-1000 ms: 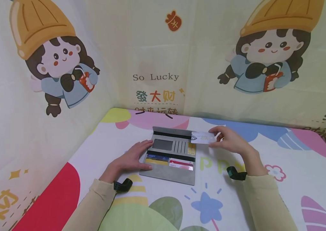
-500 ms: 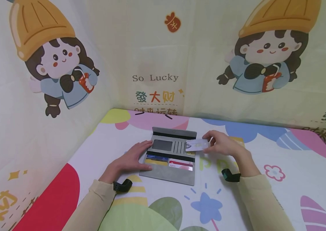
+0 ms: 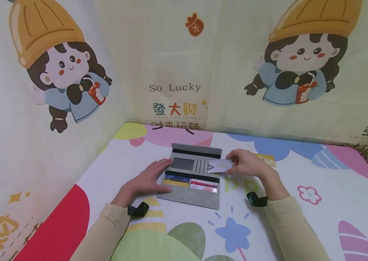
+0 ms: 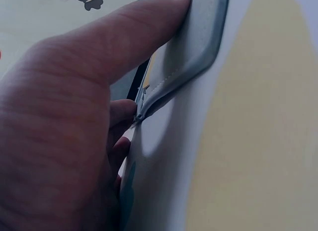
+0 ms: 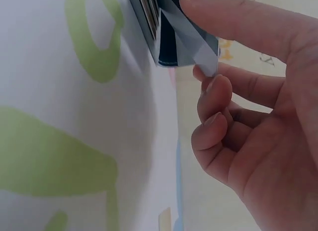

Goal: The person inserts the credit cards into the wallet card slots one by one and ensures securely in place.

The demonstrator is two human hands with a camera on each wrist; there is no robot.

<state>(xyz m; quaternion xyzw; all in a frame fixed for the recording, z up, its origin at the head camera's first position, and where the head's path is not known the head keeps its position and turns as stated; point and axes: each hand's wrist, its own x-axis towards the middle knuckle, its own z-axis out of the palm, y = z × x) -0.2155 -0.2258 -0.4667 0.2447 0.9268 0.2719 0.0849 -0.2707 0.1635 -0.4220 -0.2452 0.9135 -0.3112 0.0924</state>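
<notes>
A grey wallet [image 3: 188, 200] lies unfolded on the table, its flap away from me. My left hand [image 3: 149, 177] rests along its left edge, fingers stretched out and thumb [image 4: 144, 30] lying on the near panel. Between thumb and fingertips, my right hand [image 3: 247, 163] pinches a pale printed card [image 3: 219, 166] by its right end. The card's left end overlaps the row of slots [image 3: 201, 166] on the upper panel. In the lower pockets sit a blue card [image 3: 178, 178] and a red-and-white card [image 3: 204, 185]. The right wrist view shows the pinched card [image 5: 201, 54] at the wallet's side.
Beyond my right hand a gold card [image 3: 265, 160] lies on the table, partly hidden by that hand. A patterned cloth [image 3: 236, 203] covers the table. Printed curtains [image 3: 177, 54] stand at the back and left. Each wrist carries a small black camera [image 3: 257, 199].
My right hand has moved left and slightly nearer to me, bringing the pale card over the upper slots. The gold card behind that hand has come into view. My left hand has stayed still.
</notes>
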